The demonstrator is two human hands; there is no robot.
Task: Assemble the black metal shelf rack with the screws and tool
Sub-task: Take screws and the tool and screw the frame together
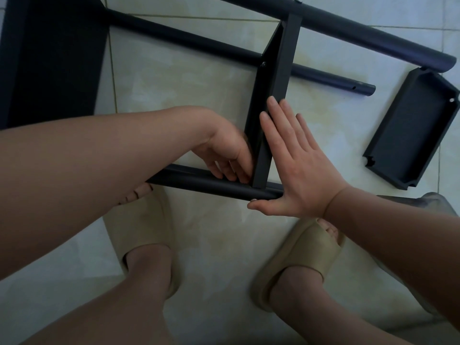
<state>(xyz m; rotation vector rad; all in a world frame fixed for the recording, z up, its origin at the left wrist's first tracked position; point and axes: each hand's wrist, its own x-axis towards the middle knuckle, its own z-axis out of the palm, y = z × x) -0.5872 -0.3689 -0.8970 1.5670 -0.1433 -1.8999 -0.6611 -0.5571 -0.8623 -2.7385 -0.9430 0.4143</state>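
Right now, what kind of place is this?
Probably a room in a home: a pale tiled floor, beige slippers on the person's feet, and a loose black shelf tray lying on that floor for assembly.

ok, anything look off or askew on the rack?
Nothing damaged or spilled. One shelf tray lies loose on the floor, unattached. The mounted shelf looks roughly square to the near tube; right hand flat against it, left hand at the joint.
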